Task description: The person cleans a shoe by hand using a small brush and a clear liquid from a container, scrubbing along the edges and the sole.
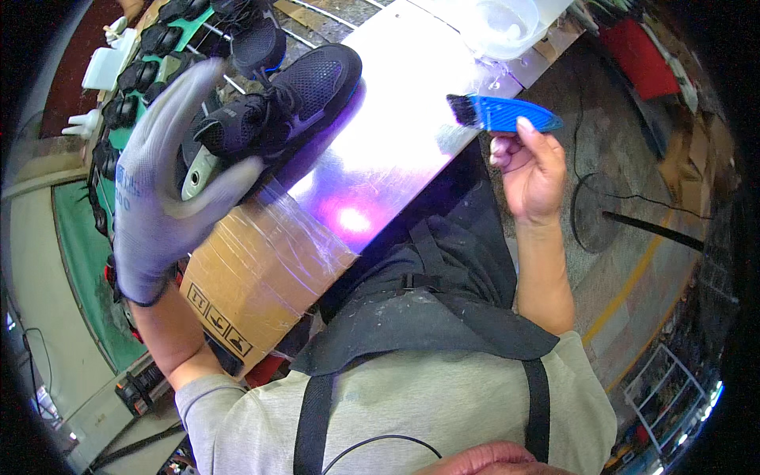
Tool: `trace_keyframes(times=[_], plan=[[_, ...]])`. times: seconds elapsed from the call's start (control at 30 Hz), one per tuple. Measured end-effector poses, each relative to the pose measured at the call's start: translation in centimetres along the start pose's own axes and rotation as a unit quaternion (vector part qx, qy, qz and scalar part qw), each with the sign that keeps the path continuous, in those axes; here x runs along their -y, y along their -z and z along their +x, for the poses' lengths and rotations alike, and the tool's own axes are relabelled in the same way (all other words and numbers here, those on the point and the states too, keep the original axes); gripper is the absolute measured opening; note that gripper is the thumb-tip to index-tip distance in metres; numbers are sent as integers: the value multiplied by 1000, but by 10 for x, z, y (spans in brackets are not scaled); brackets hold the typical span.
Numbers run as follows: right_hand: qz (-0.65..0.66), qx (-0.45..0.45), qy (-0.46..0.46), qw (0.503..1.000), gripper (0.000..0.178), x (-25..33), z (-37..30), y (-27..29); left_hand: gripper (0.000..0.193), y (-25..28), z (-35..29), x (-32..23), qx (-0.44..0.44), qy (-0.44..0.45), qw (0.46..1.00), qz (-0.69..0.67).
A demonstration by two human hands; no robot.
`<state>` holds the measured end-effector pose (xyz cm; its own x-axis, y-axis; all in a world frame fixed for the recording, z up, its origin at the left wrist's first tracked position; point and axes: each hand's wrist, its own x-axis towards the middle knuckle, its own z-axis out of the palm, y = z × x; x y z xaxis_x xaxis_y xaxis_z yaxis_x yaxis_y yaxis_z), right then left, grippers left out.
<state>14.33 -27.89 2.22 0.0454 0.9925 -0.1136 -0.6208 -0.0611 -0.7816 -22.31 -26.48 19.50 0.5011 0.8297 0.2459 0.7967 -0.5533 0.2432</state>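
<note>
A black mesh sneaker (305, 91) lies tilted at the left edge of the bright work table, with a pale green shoe last (199, 176) showing at its opening. My left hand (162, 186), in a grey-white glove, is beside that end. Its fingers and thumb are stretched wide apart around the shoe and last, and any contact is partly hidden. Over the table's right edge, my bare right hand (530, 166) pinches a blue-handled brush (514, 115). The brush's dark bristles point left, apart from the shoe.
The shiny metal table (396, 103) carries a clear plastic bowl (500, 28) at its far end. A taped cardboard box (261, 265) stands at the near left. Further left, several black shoes (158, 39) line a green rack. A round metal base (598, 210) stands on the floor at right.
</note>
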Motion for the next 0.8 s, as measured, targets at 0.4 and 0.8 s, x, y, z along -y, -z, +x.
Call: trace_keyframes(times=[0.4,0.8], plan=[[-17,-23,64,998,18,19,3,23,99,-82,87,26,256,130,925,250],[-283,-35,149,947,16,25,49,-12,74,-102,62,2,-278,-82,938,-189]])
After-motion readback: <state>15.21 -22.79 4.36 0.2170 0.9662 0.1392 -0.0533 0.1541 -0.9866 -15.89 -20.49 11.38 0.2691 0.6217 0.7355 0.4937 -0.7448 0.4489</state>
